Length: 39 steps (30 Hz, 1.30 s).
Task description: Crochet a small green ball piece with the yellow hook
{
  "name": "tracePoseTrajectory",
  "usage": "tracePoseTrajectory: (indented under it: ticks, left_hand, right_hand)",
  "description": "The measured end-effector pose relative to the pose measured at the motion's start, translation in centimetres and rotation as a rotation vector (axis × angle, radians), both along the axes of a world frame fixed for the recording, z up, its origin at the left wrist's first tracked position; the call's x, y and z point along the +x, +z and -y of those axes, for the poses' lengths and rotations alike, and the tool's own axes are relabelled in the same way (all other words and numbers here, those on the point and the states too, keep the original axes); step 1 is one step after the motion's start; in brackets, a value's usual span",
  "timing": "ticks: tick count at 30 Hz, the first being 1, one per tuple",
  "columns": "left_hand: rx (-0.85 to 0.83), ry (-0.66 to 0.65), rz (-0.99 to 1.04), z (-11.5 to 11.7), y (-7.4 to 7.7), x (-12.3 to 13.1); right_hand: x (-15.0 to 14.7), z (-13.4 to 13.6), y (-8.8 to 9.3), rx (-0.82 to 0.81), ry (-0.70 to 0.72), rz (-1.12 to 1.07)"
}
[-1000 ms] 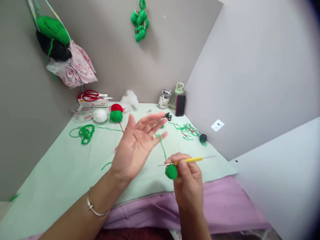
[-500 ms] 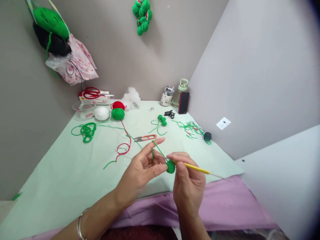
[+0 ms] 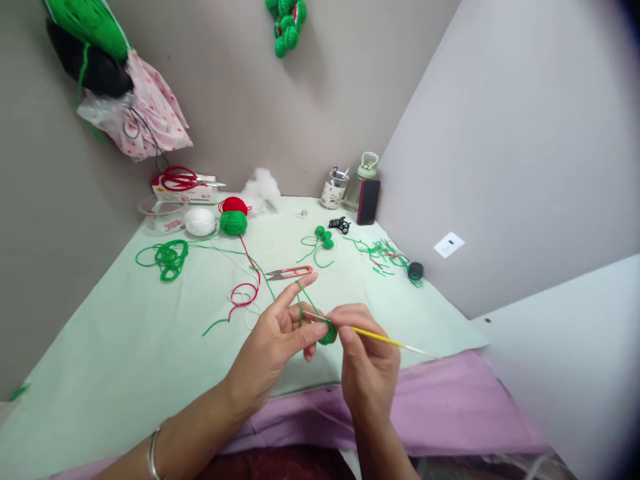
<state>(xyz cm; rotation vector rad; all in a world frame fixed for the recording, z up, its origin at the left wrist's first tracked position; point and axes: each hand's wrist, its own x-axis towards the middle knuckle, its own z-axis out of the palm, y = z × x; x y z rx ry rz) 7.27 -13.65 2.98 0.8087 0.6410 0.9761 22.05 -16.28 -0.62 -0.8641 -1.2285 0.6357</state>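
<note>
Between the thumb and fingers of my left hand [image 3: 277,340] is a small green crochet piece [image 3: 327,333]. Green yarn [image 3: 309,298] loops over the raised left index finger and runs down to that piece. My right hand [image 3: 367,360] grips a crochet hook [image 3: 377,337] with a yellow handle, its thin metal tip pointing left at the top of the green piece. Whether the tip is inside a stitch cannot be made out. Just beyond the left fingertip lie orange thread snips [image 3: 290,273].
White [image 3: 200,222], red [image 3: 234,205] and green yarn balls [image 3: 233,223] sit at the back left near red-handled scissors [image 3: 183,179]. Small green crocheted balls [image 3: 325,237] and yarn scraps [image 3: 377,253] lie right of centre. A bottle [image 3: 367,175] and phone [image 3: 369,202] stand behind.
Both hands have shifted slightly left with the crochet piece and hook. The hook's handle has turned a little, and the whole view has tilted slightly.
</note>
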Motion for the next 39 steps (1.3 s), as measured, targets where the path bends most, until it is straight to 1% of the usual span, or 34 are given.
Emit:
tracePoseTrajectory:
  ticks: [2, 3, 5, 7, 8, 9, 10, 11, 13, 15, 16, 17, 19, 21, 22, 25, 28, 30, 31, 32, 33, 35, 36, 37, 38, 39]
  left_hand:
    - [0.027, 0.027, -0.033, -0.1, -0.2, 0.1]
    - [0.035, 0.054, -0.054, -0.1, -0.3, 0.2]
    - [0.033, 0.121, -0.083, 0.1, -0.6, 0.4]
    - [-0.01, 0.142, -0.066, 0.2, -0.7, 0.6]
    - [-0.046, 0.12, -0.039, 0.2, -0.7, 0.7]
    - [-0.089, 0.079, -0.006, 0.2, -0.7, 0.6]
    - [-0.131, 0.038, 0.026, 0.0, -0.6, 0.5]
    - [-0.163, 0.003, 0.045, -0.1, -0.5, 0.3]
    - [-0.17, -0.007, 0.044, -0.5, -0.2, -0.1]
    - [-0.108, 0.049, -0.007, -0.7, 0.0, -0.3]
    - [-0.061, 0.091, -0.044, -0.6, 0.0, -0.2]
    - [-0.015, 0.134, -0.081, -0.6, -0.1, -0.1]
    - [0.044, 0.202, -0.132, -0.3, -0.4, 0.2]
    - [0.03, 0.203, -0.124, -0.2, -0.7, 0.5]
    - [0.006, 0.184, -0.106, -0.1, -0.8, 0.6]
    - [-0.048, 0.133, -0.067, -0.2, -1.0, 0.4]
    - [-0.045, 0.113, -0.066, -0.4, -1.0, 0.1]
    - [-0.022, 0.121, -0.086, -0.4, -1.1, 0.0]
    - [-0.006, 0.142, -0.099, -0.3, -1.2, 0.0]
    - [0.01, 0.171, -0.109, -0.2, -1.3, 0.1]
    - [0.026, 0.203, -0.112, -0.1, -1.3, 0.1]
    - [0.031, 0.231, -0.086, 0.1, -1.4, 0.3]
    - [0.01, 0.211, -0.056, 0.2, -1.4, 0.4]
    - [-0.028, 0.165, -0.02, 0.2, -1.4, 0.3]
    - [-0.074, 0.103, 0.018, 0.1, -1.3, 0.3]
    - [-0.121, 0.044, 0.053, 0.0, -1.3, 0.1]
  right_hand:
    - [0.3, -0.2, 0.0, -0.031, 0.043, 0.003]
    - [0.3, -0.3, 0.0, -0.028, 0.031, 0.054]
    - [0.2, -0.3, -0.4, 0.056, -0.075, 0.244]
    - [-0.1, -0.2, -0.9, 0.229, -0.242, 0.446]
    - [-0.2, -0.2, -1.1, 0.306, -0.313, 0.504]
    - [-0.3, -0.1, -1.3, 0.352, -0.353, 0.524]
    - [-0.3, -0.1, -1.3, 0.349, -0.357, 0.501]
    - [-0.3, -0.2, -1.3, 0.308, -0.336, 0.438]
    - [0.0, -0.4, -0.9, 0.174, -0.256, 0.247]
    - [0.2, -0.6, -0.4, 0.064, -0.165, 0.067]
    - [0.2, -0.7, -0.2, 0.031, -0.135, 0.024]
    - [0.2, -0.7, -0.1, 0.017, -0.113, 0.028]
    - [-0.1, -0.7, -0.1, 0.042, -0.119, 0.124]
    - [-0.4, -0.6, -0.5, 0.087, -0.143, 0.21]
    - [-0.5, -0.6, -0.8, 0.093, -0.14, 0.207]
    - [-0.5, -0.9, -1.3, 0.031, -0.066, 0.059]
    - [-0.2, -1.1, -1.1, -0.03, 0.036, -0.075]
    - [0.0, -1.1, -0.9, -0.038, 0.084, -0.081]
    - [0.0, -1.0, -0.8, -0.033, 0.085, -0.043]
    - [-0.1, -0.9, -0.8, -0.015, 0.058, 0.031]
    - [-0.2, -0.7, -0.9, 0.021, -0.003, 0.137]
    - [-0.6, -0.3, -1.4, 0.148, -0.208, 0.393]
    - [-0.8, -0.1, -1.7, 0.242, -0.316, 0.49]
    - [-0.9, 0.0, -2.0, 0.313, -0.39, 0.539]
    - [-1.1, 0.1, -2.2, 0.341, -0.422, 0.546]
    - [-1.1, 0.1, -2.2, 0.333, -0.411, 0.523]
